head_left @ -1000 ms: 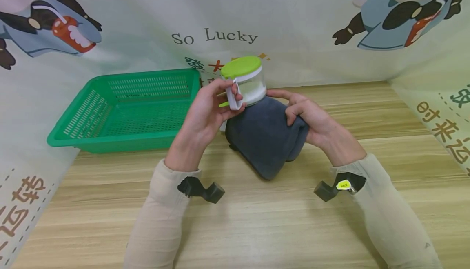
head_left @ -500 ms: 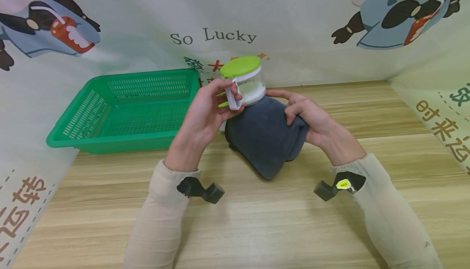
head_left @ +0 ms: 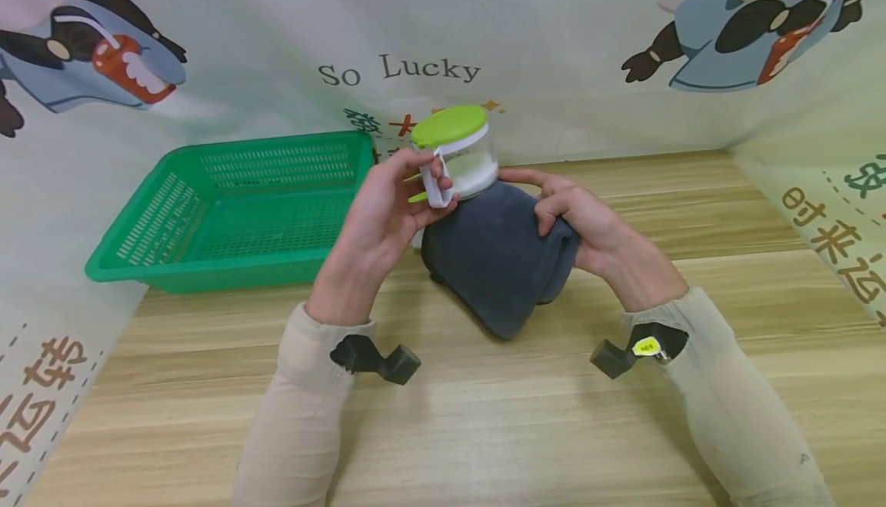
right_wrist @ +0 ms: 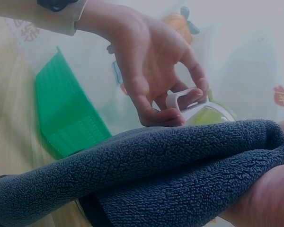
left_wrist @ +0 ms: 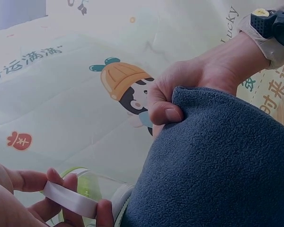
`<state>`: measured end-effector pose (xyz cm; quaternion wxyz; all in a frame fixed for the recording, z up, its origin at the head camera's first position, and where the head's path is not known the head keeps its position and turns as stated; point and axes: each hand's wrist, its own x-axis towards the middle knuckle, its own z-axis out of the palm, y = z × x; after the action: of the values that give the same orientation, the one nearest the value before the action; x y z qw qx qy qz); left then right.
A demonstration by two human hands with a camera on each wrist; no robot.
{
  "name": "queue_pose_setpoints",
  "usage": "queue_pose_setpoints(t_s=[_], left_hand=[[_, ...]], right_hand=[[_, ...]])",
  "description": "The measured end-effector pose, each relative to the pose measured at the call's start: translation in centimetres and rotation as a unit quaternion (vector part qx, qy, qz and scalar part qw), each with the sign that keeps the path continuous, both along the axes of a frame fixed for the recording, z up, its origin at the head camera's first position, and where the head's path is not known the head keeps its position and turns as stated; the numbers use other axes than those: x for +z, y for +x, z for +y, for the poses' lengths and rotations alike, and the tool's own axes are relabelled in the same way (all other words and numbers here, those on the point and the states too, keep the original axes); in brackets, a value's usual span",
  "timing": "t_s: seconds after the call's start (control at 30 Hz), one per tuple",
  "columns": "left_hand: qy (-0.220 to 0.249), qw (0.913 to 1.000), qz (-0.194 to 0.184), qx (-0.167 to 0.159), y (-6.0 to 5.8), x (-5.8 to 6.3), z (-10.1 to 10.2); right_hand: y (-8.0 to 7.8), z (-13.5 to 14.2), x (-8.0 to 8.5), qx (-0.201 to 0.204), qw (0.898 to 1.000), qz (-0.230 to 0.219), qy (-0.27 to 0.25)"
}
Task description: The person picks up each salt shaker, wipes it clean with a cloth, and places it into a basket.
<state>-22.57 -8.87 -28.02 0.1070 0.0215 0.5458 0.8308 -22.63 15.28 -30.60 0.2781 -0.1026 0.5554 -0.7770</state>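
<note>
The left hand [head_left: 384, 211] is curled round the white handle [left_wrist: 71, 200] of the lidded jar [head_left: 474, 168], whose base leans toward the right hand [head_left: 581, 218]. That hand grips the dark cloth [head_left: 494, 257], seemingly against the base, though contact is hidden.

On the table [head_left: 477, 422], a hand could pass between the forearms or to the right of the right hand [head_left: 577, 218]. The cloth [head_left: 494, 261] and jar [head_left: 467, 155] fill the gap between both hands. The basket [head_left: 221, 275] blocks low passage left but is open on top; a printed sheet [head_left: 574, 68] closes the back.
</note>
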Motion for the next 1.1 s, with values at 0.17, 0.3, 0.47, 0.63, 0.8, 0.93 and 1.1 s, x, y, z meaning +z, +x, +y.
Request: queue_pose_setpoints(t_s=[0.17, 0.3, 0.47, 0.63, 0.8, 0.93, 1.1], left_hand=[[-0.002, 1.0000, -0.001, 0.001, 0.0, 0.0, -0.1], [-0.006, 1.0000, -0.001, -0.001, -0.1, 0.0, 0.0], [-0.010, 0.9999, -0.003, 0.000, -0.1, -0.1, 0.0], [-0.010, 1.0000, 0.001, 0.001, -0.1, 0.0, -0.1], [0.008, 0.9999, 0.012, 0.000, 0.0, 0.3, -0.5], [0.018, 0.9996, 0.021, 0.009, 0.0, 0.6, -0.9], [0.022, 0.9993, 0.024, 0.020, 0.0, 0.9, -1.3]], right_hand=[[0.0, -0.1, 0.0, 0.001, 1.000, -0.002, -0.001], [0.0, -0.1, 0.0, -0.003, 1.000, -0.003, 0.005], [0.0, -0.1, 0.0, -0.004, 1.000, -0.005, 0.007], [0.0, 0.0, 0.0, 0.004, 1.000, -0.004, -0.003], [-0.2, 0.6, 0.4, 0.009, 0.999, -0.011, -0.042], [-0.4, 1.2, 0.6, 0.000, 0.998, -0.010, -0.065], [-0.6, 1.8, 0.9, -0.014, 0.995, -0.017, -0.093]])
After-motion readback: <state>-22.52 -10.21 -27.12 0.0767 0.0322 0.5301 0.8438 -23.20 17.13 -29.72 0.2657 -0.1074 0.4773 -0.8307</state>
